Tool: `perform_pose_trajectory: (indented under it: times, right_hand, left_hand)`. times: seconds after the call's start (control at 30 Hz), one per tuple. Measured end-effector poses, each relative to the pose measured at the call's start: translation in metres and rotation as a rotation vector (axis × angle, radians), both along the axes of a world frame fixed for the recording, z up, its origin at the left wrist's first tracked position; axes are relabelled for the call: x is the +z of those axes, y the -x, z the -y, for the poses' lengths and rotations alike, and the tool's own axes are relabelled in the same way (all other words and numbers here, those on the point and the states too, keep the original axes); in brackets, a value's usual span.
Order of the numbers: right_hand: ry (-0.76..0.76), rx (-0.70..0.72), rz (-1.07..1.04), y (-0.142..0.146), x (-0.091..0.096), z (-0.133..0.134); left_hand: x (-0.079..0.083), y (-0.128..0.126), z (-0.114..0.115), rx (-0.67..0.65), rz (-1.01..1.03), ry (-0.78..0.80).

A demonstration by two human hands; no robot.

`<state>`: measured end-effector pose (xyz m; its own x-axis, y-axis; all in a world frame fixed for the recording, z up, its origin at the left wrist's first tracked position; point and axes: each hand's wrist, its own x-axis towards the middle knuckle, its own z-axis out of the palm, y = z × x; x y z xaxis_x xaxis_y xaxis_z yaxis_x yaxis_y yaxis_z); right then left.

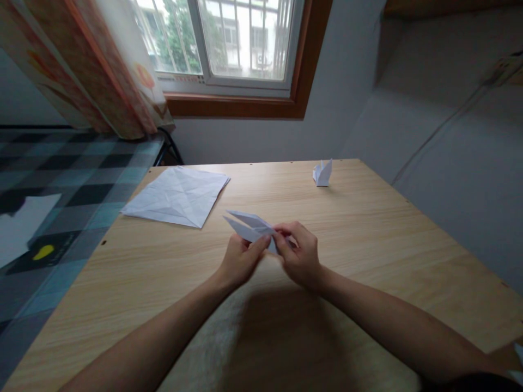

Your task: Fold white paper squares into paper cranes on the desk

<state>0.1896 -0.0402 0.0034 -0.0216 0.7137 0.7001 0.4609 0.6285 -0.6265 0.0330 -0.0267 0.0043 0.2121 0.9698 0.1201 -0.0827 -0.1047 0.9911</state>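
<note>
A folded piece of white paper [247, 226] is held between both hands above the middle of the table. Two pointed flaps of it stick out to the left, a gap between them. My left hand [243, 256] grips its lower edge, with the thumb on the near side. My right hand [300, 250] pinches the right end between thumb and fingers, which hide part of the folds. Beyond them, at the table's far right, stands a small folded white paper figure [322, 174] with upright points. Creased white square paper [180, 196] lies flat at the far left.
The light wooden table [388, 256] meets the wall on the right. To the left is a checkered cloth [93, 163] with a white sheet [24, 228] and a dark item with a yellow mark on it. Behind are a curtain [110, 65] and a barred window [245, 43].
</note>
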Motion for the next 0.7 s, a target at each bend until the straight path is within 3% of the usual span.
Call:
perform_pose_trajectory:
  times: [0.13, 0.37, 0.7]
  right_hand:
    - [0.111, -0.04, -0.124, 0.002, 0.002, -0.002]
    - [0.53, 0.267, -0.414, 0.004, -0.006, -0.009]
    - [0.624, 0.249, -0.498, 0.003, -0.009, -0.016]
  left_hand:
    - [0.002, 0.002, -0.001, 0.006, -0.08, -0.005]
    - [0.002, 0.0, -0.003, -0.016, -0.078, 0.064]
    - [-0.005, 0.003, -0.014, 0.12, 0.119, 0.031]
